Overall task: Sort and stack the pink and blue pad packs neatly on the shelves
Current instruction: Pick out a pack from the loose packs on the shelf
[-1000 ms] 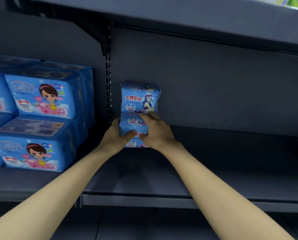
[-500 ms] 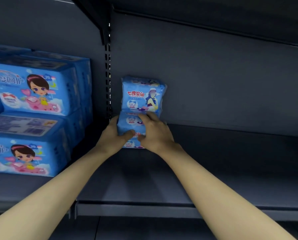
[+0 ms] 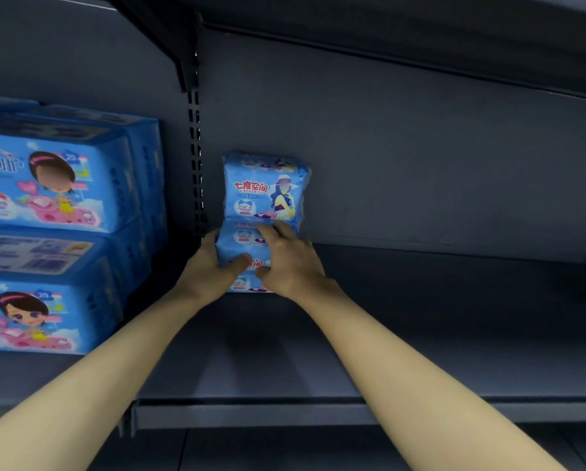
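Shelf holds small stack of blue packs, back corner. Left hand, right hand: grip clamped on lower packs. Bigger packs stacked alongside.

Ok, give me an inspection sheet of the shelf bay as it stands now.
Surface: dark grey shelf, dimly lit.
Job's things: small blue packs stacked at the shelf's left rear, beside the upright; top pack faces out; lower packs sit between the hands. Large packs, blue, are stacked in the left bay. No pink packs seen.
Clutter: nothing seen.
Grippers: left hand grips the lower packs' left side; right hand holds their front and right side.
Cables: nothing seen.
Surroundings: upper shelf overhead, grey back panel.
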Action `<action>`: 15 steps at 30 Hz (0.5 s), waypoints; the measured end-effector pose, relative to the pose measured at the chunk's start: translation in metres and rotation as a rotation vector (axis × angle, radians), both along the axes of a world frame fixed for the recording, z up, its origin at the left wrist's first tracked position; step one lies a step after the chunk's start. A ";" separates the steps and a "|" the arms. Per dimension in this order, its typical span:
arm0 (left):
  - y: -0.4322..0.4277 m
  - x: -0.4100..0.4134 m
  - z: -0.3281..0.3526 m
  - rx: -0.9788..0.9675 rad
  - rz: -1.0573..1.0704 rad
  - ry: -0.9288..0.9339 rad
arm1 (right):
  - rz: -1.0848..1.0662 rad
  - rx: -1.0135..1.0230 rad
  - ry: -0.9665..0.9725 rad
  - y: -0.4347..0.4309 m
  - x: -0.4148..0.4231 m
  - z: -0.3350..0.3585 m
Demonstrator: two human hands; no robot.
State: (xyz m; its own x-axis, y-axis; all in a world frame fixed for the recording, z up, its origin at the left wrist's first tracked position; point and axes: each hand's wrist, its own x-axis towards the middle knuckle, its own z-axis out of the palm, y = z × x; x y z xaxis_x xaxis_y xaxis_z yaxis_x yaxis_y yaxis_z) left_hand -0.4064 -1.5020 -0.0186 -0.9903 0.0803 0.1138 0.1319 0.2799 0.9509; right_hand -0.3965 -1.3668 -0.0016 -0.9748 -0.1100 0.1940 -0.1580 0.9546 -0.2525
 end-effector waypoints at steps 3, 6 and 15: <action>0.001 0.004 0.006 -0.087 0.030 0.039 | -0.018 -0.003 -0.003 0.000 0.005 0.002; 0.000 0.010 0.014 -0.337 0.095 0.185 | -0.035 0.000 -0.011 0.002 0.015 0.007; 0.020 0.046 0.043 -0.991 -0.075 0.495 | -0.186 0.064 -0.102 0.027 0.052 0.029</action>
State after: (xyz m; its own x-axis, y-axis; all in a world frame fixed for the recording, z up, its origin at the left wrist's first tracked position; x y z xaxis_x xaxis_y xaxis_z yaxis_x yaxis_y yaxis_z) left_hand -0.3607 -1.4823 0.0245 -0.8423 0.4121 0.3475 0.4833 0.8628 0.1482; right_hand -0.3445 -1.3402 0.0274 -0.9937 0.0648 0.0915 0.0458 0.9794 -0.1964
